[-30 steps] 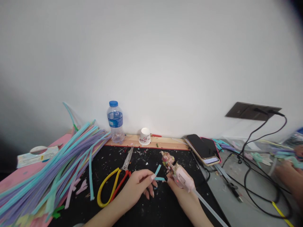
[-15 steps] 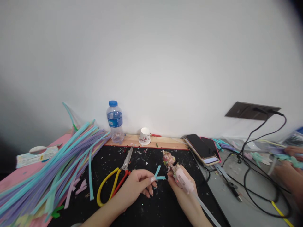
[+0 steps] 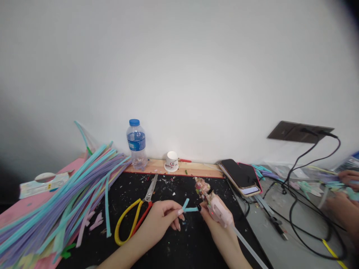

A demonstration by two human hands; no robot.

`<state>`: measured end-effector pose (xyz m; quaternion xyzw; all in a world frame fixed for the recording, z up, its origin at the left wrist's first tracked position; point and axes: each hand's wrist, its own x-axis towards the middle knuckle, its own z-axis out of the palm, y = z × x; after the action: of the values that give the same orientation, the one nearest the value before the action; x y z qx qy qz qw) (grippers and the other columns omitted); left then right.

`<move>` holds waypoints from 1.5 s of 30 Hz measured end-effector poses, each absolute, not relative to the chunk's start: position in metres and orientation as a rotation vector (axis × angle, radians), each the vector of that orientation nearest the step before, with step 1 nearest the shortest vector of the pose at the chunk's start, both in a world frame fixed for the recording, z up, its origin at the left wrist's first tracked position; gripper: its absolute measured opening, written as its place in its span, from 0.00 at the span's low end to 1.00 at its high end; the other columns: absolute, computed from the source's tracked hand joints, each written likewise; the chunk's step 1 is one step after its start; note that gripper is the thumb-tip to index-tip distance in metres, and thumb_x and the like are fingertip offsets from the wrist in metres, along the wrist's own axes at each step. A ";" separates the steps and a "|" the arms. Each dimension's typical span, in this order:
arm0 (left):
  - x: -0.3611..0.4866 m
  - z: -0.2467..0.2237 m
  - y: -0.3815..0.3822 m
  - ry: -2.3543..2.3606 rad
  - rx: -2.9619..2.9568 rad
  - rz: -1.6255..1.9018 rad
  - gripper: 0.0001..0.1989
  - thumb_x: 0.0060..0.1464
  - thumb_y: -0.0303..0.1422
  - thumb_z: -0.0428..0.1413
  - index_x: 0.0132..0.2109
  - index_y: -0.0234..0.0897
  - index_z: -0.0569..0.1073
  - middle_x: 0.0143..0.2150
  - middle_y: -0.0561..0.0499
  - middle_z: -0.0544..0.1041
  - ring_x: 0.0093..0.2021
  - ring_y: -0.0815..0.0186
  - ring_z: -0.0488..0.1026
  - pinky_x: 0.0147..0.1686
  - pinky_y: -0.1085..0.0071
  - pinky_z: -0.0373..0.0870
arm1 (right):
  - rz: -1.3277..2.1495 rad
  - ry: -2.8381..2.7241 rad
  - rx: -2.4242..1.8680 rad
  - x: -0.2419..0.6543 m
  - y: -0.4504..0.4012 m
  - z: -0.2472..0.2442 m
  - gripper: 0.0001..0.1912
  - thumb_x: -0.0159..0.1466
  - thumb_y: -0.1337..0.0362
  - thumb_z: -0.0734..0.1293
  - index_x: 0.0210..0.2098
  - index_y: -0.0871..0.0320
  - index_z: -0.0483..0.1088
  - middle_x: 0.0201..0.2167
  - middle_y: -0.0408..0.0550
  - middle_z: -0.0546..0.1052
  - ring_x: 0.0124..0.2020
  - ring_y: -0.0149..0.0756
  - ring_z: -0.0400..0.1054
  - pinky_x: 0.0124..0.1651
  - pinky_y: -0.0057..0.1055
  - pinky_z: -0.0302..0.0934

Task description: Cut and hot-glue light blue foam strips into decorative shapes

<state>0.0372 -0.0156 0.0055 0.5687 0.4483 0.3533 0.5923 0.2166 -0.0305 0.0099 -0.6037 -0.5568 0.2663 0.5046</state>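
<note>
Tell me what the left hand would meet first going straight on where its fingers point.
Beyond the blue strip it pinches, probably the right hand, which holds the glue gun; depth is unclear.

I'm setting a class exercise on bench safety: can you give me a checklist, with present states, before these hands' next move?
1. Blue strip pinched in left hand: ok.
2. Glue gun held in right hand: ok.
3. Gun's front end clean: not ok, crusted.
4. Gun hot: cannot tell.
5. Scissors away from left hand: not ok, lying close beside it.
6. Bottle capped: ok.
</note>
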 end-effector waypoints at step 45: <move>0.021 0.009 -0.013 1.315 1.848 1.101 0.11 0.58 0.27 0.46 0.31 0.37 0.72 0.24 0.54 0.72 0.27 0.67 0.71 0.31 0.73 0.63 | 0.923 -1.625 -1.475 0.218 -0.033 0.016 0.07 0.54 0.63 0.63 0.24 0.59 0.70 0.12 0.38 0.63 0.15 0.29 0.55 0.18 0.24 0.52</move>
<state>0.0214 -0.0130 0.0089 0.6979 0.4968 0.4160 0.3051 0.2177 -0.0327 0.0159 -0.5753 -0.6338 0.3601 0.3712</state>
